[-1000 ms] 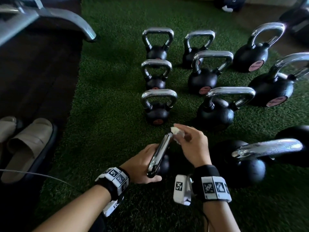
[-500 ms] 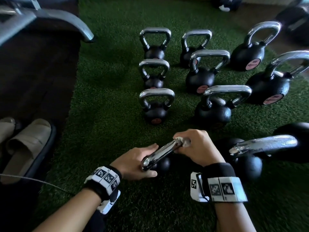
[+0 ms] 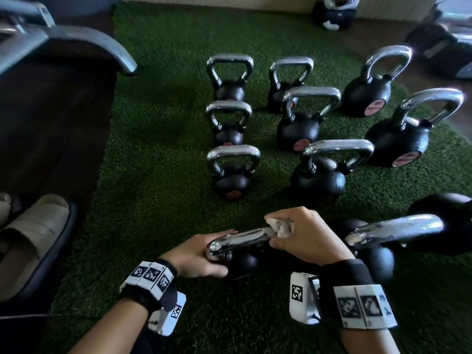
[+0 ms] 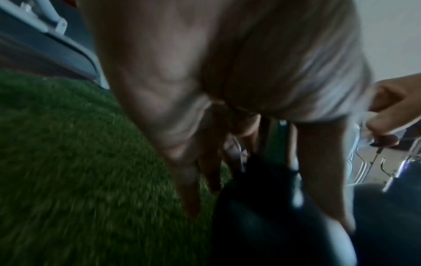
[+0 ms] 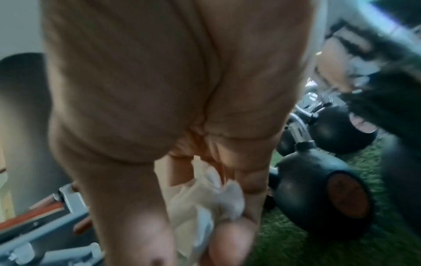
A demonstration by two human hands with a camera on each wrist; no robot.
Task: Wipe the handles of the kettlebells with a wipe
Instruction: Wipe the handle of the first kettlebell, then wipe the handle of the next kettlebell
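Observation:
A small black kettlebell (image 3: 244,261) with a chrome handle (image 3: 240,241) sits on the green turf right in front of me. My left hand (image 3: 201,259) grips the left end of that handle. My right hand (image 3: 301,238) holds a crumpled white wipe (image 3: 281,227) against the handle's right end; in the right wrist view the wipe (image 5: 205,207) is bunched between thumb and fingers. Several more kettlebells stand in rows beyond, the nearest ones a small one (image 3: 232,180) and a larger one (image 3: 319,180). The left wrist view is blurred.
A big kettlebell (image 3: 378,256) with a long chrome handle (image 3: 398,228) lies close to my right hand. A grey machine leg (image 3: 97,44) reaches the turf's far left corner. Beige slippers (image 3: 30,241) rest on the dark floor at left.
The handle has swung from near upright to almost level across me. My right hand slid the wipe along to its right end, and the left hand stayed on the left end.

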